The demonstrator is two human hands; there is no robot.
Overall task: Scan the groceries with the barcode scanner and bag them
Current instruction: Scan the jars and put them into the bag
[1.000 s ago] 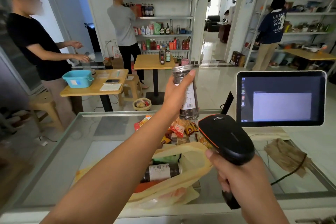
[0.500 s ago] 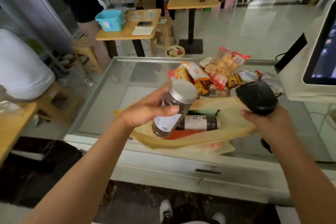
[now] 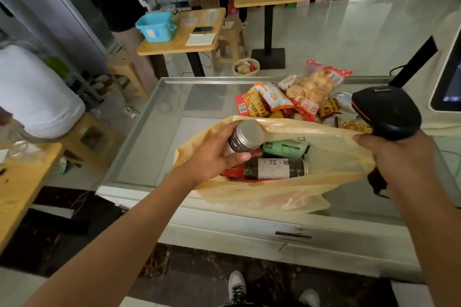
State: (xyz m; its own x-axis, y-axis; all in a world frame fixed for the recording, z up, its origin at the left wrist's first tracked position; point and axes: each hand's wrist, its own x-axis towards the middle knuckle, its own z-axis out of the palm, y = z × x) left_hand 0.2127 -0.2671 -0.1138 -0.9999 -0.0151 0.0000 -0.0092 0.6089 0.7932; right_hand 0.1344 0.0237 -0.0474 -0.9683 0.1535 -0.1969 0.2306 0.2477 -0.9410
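Observation:
My left hand [image 3: 214, 157] grips a glass jar [image 3: 245, 138] with a silver lid and dark contents, held inside the mouth of the yellow plastic bag [image 3: 331, 164]. The bag lies open on the glass counter [image 3: 154, 142]. Inside it are a dark labelled jar [image 3: 274, 169], a green packet [image 3: 284, 148] and something red. My right hand [image 3: 404, 157] grips the black barcode scanner [image 3: 385, 112] and also pinches the bag's right edge, holding it open. A pile of snack packets [image 3: 294, 97] lies on the counter just behind the bag.
A till screen [image 3: 449, 77] stands at the right edge, with a black stand [image 3: 414, 62] beside it. Beyond the counter are wooden tables, stools, a blue tub [image 3: 156, 26] and people. The counter has a drawer [image 3: 293, 234] below its near edge.
The jar came down from in front of the scanner and now sits in the bag's mouth. My right hand moved onto the bag's edge. The camera tilted downward.

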